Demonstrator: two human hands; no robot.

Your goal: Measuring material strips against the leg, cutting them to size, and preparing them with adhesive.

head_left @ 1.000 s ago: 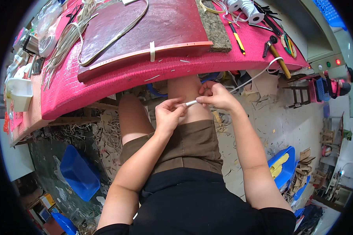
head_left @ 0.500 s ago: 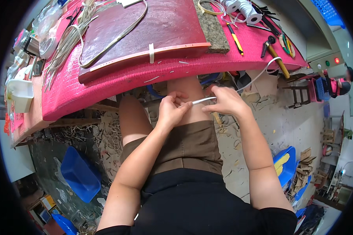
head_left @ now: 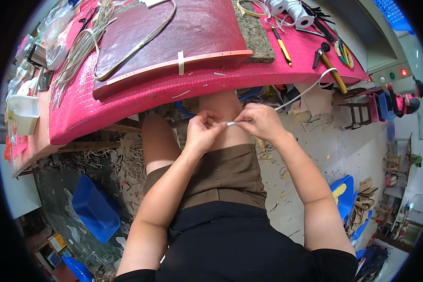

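Over my thigh, just off the near edge of the pink table, my left hand (head_left: 203, 131) pinches the end of a thin white strip (head_left: 293, 99) between thumb and fingers. My right hand (head_left: 262, 123) grips the same strip a short way along, so only a small piece shows between the two hands. From behind my right hand the strip runs up and right in a loose curve to the table edge, where it loops by the hammer (head_left: 334, 73). My fingers partly hide how the end is held.
On the pink table (head_left: 80, 120) lie a dark red board (head_left: 174, 33), a bundle of beige strips (head_left: 75, 66), a yellow utility knife (head_left: 282, 47) and white spools (head_left: 300, 18). A blue bin (head_left: 96, 211) stands at left, another (head_left: 345, 192) at right. Scraps litter the floor.
My right hand has moved left, close to my left hand, and its spread fingers have closed on the strip. The left hand stays nearly in place.
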